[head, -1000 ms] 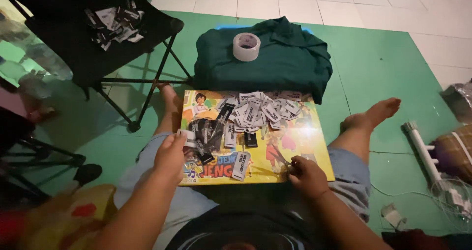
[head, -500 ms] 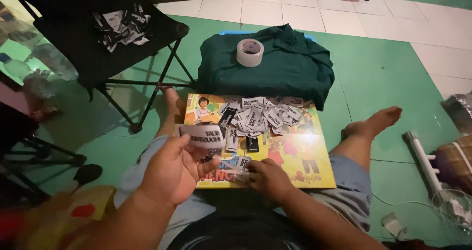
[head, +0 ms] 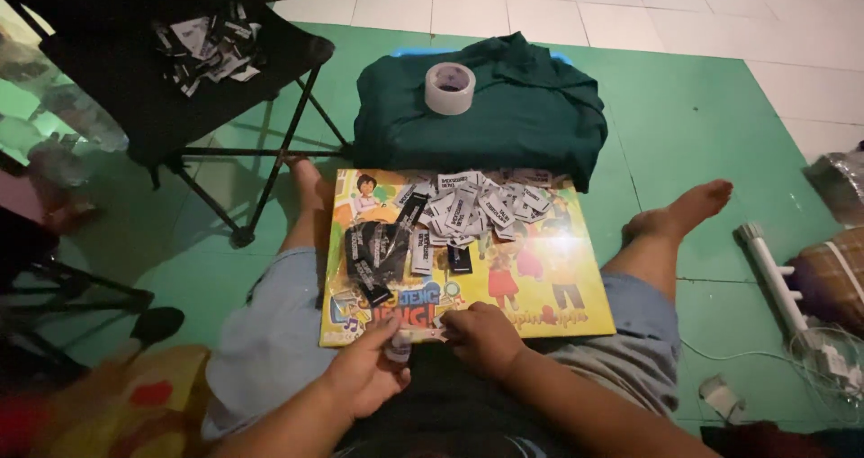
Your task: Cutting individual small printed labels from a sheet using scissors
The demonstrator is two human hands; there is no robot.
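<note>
Since half a second ago, the left hand has dropped from above the book to its near edge, and the right hand has drawn back to meet it. Both hands now pinch one small label between them, fingers closed on it, left at one end and right at the other. The label sits just over the near edge of the picture book, close to the person's lap.

The picture book is the landmark. It is large, yellow and glossy, with cartoon children on its cover, and lies flat across the person's thighs. On its far half rests a loose pile of white labels. On its left half lies a bunch of black labels, with one black label apart near the middle.

Beyond the book's far edge lies a folded dark green cloth with a roll of tape on top. Left of the book and farther off stands a black folding chair, with more labels scattered on its seat. Bare feet show at both far corners of the book, on a green floor. To the right of the book, well apart, a white power strip lies on the floor.
</note>
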